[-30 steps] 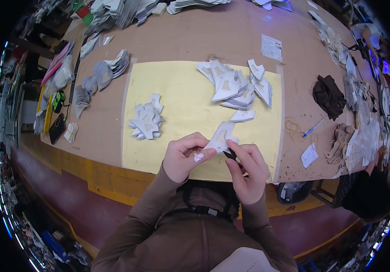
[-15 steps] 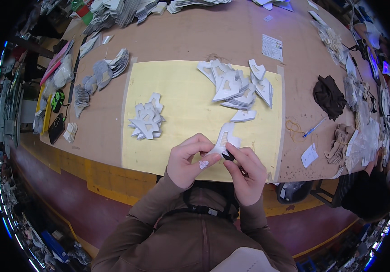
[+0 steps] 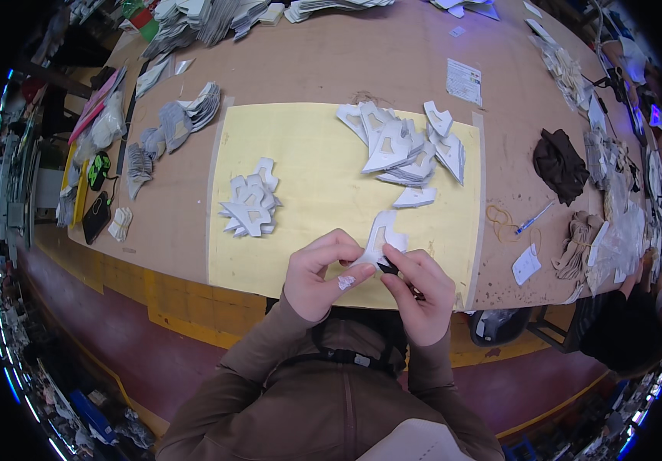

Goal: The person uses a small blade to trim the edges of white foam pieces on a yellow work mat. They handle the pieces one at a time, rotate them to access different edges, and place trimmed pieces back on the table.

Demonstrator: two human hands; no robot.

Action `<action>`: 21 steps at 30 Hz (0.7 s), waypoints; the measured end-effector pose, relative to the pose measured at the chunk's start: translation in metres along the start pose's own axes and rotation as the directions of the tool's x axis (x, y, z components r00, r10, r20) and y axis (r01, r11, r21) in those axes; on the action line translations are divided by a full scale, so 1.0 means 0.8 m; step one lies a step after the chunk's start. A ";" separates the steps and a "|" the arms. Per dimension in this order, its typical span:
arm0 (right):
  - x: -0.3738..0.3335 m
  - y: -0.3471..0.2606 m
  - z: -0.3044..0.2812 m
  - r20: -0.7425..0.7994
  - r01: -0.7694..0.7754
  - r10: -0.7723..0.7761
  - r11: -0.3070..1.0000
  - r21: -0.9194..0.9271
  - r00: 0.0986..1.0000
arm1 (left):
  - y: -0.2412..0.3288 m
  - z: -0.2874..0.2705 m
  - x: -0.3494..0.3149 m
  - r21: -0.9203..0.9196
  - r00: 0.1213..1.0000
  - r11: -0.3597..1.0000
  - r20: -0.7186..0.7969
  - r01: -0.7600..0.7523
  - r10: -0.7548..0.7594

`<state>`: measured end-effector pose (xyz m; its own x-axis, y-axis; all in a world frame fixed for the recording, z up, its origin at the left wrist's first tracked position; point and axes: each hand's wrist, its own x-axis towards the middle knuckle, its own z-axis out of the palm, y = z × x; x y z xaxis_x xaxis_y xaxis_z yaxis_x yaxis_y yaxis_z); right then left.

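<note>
Over the near edge of the yellow sheet [image 3: 300, 127] I hold a white cut piece with a window-like opening [image 3: 382, 229]. My left hand [image 3: 317, 275] pinches its lower left corner between thumb and fingers; a small whitish patch sits on that thumb. My right hand [image 3: 423, 296] is closed around a small black tool [image 3: 387, 266], its kind mostly hidden by the fingers, with the fingertips against the piece's lower right. A lone white piece [image 3: 414, 198] lies just beyond. Behind it spreads a larger pile of similar pieces [image 3: 392, 146], and to the left a smaller pile [image 3: 251, 201].
Grey-white stacks [image 3: 177, 127] lie left of the sheet, near a black phone [image 3: 96, 217]. To the right are a dark cloth [image 3: 558, 165], a blue pen [image 3: 534, 217], a white tag [image 3: 525, 264] and brown gloves [image 3: 577, 244]. Another person [image 3: 627, 330] is at the right edge.
Almost nothing differs. Both hands keep their hold on the piece and the black tool; the whole view has shifted very slightly.
</note>
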<state>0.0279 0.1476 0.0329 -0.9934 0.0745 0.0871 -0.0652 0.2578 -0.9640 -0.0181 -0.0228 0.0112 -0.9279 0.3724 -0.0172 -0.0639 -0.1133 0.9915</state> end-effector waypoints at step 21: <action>-0.001 0.019 0.017 -0.102 0.180 -0.186 0.981 -0.069 0.977 | 0.006 0.005 0.003 0.087 0.997 0.996 -0.066 -0.022 0.027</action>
<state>0.0261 0.1379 0.0150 -0.9490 0.1230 0.2903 -0.2360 0.3332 -0.9128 -0.0190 -0.0190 0.0165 -0.9516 0.3074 0.0015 -0.0115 -0.0403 0.9991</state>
